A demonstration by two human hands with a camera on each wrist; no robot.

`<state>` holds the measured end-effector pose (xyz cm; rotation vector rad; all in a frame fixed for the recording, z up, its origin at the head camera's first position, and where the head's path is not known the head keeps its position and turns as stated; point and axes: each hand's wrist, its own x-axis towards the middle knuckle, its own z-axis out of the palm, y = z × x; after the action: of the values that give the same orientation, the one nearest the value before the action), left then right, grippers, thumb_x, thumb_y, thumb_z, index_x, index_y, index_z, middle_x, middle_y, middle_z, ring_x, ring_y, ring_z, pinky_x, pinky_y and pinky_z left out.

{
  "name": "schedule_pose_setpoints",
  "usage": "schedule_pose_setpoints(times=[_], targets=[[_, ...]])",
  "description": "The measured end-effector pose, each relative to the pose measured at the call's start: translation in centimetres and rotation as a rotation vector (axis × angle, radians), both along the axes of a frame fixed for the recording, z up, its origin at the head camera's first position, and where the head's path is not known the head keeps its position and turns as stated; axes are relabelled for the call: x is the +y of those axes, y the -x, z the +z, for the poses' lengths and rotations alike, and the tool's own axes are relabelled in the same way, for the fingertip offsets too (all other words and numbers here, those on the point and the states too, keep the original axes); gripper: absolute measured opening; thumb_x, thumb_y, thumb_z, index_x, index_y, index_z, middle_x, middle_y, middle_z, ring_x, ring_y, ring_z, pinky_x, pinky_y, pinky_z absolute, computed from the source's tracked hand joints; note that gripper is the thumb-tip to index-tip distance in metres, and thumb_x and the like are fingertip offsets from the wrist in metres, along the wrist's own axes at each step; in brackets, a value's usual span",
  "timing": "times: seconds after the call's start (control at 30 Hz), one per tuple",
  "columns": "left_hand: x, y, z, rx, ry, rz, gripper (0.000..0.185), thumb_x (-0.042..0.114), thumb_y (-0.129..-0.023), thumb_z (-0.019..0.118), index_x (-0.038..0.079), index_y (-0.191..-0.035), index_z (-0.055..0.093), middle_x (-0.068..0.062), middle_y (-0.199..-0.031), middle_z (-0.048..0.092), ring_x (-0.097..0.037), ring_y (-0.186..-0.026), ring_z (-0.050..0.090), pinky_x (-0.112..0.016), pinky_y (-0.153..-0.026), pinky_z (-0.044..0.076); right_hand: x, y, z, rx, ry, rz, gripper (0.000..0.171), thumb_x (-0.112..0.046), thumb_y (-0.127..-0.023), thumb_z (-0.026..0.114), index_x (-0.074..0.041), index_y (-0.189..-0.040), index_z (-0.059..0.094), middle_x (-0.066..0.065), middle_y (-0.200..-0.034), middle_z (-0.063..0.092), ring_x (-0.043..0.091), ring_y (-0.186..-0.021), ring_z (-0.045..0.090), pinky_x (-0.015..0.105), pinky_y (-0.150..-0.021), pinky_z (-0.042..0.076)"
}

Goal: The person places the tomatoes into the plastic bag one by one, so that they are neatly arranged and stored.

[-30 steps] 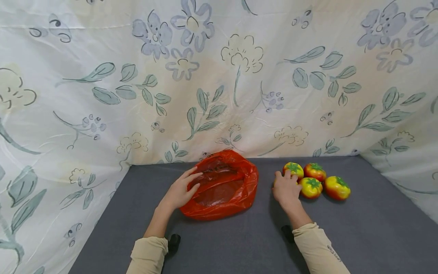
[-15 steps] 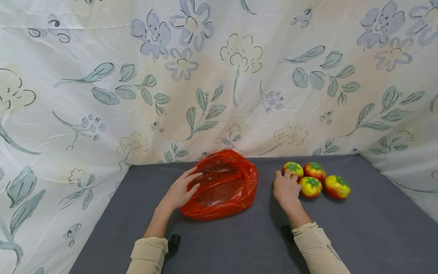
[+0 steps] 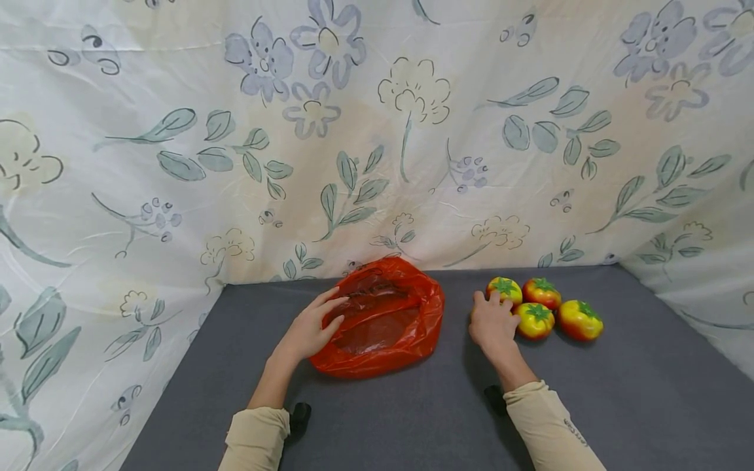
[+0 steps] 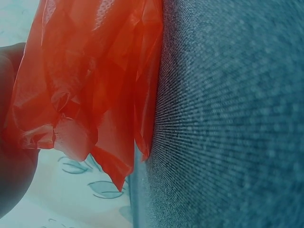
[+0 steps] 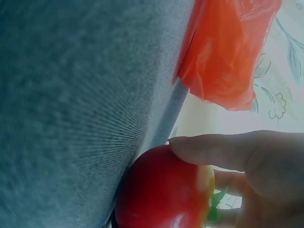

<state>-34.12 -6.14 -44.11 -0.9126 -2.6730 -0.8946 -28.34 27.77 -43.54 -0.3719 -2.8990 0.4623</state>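
Observation:
A red plastic bag (image 3: 432, 327) stands with its mouth wide on the dark cloth, in the middle of the head view. My left hand (image 3: 309, 330) rests over its left rim, fingers extended and thumb spread apart. In the left wrist view the bag's wall (image 4: 85, 95) hides part of that hand. To the right of the bag, my right hand (image 3: 493, 324) holds a red and yellow tomato (image 5: 161, 190) with a green top. The right wrist view shows the thumb against its side and the tomato down at the cloth; the other fingers are partly hidden.
Several more tomatoes sit close beside the right hand: one behind it (image 3: 505, 288), another at the back (image 3: 542, 294), a nearer one (image 3: 535, 322) and one farthest right (image 3: 580, 320). A floral curtain (image 3: 377, 131) hangs behind the dark table cloth (image 3: 389, 425).

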Motion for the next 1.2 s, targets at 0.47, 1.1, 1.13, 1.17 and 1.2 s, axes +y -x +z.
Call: schedule_pose_setpoints(times=[0.47,1.1,1.13,1.17,1.2], targets=[[0.0,0.0,0.1,0.033,-0.001,-0.037,0.042,0.011,-0.090,0.066,0.005,-0.131,0.057,-0.015,-0.145,0.040,-0.034,-0.129,0.041,-0.054,-0.099,0.037,0.3,-0.3,2.0,0.031,0.109,0.036,0.052,-0.015,-0.083,0.070,0.000,-0.127,0.047,0.033,-0.123,0.039,0.054,-0.107,0.038,0.066,-0.080,0.039],[0.0,-0.2,-0.1,0.045,-0.005,-0.034,0.042,0.011,-0.090,0.066,0.007,-0.131,0.058,-0.014,-0.145,0.041,-0.034,-0.128,0.043,-0.053,-0.098,0.039,2.4,-0.3,3.9,0.077,0.365,0.170,0.059,-0.026,-0.087,0.068,0.001,-0.133,0.044,0.029,-0.124,0.046,0.040,-0.101,0.045,0.051,-0.081,0.044],[0.0,-0.2,-0.1,0.045,-0.003,-0.033,0.042,0.011,-0.090,0.066,0.007,-0.131,0.058,-0.014,-0.145,0.041,-0.034,-0.128,0.043,-0.053,-0.098,0.039,2.4,-0.3,4.0,0.081,0.381,0.175,0.059,-0.026,-0.088,0.068,0.001,-0.134,0.043,0.029,-0.124,0.045,0.040,-0.102,0.045,0.050,-0.081,0.044],[0.0,-0.2,-0.1,0.044,-0.002,-0.032,0.042,0.011,-0.090,0.066,0.006,-0.131,0.058,-0.014,-0.145,0.041,-0.034,-0.128,0.042,-0.053,-0.098,0.039,2.5,-0.4,4.1,0.085,0.401,0.179,0.060,-0.027,-0.088,0.068,0.001,-0.134,0.043,0.029,-0.125,0.045,0.040,-0.102,0.045,0.050,-0.082,0.044],[0.0,-0.2,-0.1,0.042,-0.001,-0.030,0.042,0.011,-0.090,0.066,0.006,-0.131,0.058,-0.014,-0.145,0.041,-0.034,-0.128,0.042,-0.054,-0.098,0.039,2.6,-0.5,4.2,0.086,0.426,0.181,0.060,-0.027,-0.088,0.068,0.001,-0.135,0.042,0.028,-0.126,0.044,0.040,-0.103,0.045,0.050,-0.082,0.045]])
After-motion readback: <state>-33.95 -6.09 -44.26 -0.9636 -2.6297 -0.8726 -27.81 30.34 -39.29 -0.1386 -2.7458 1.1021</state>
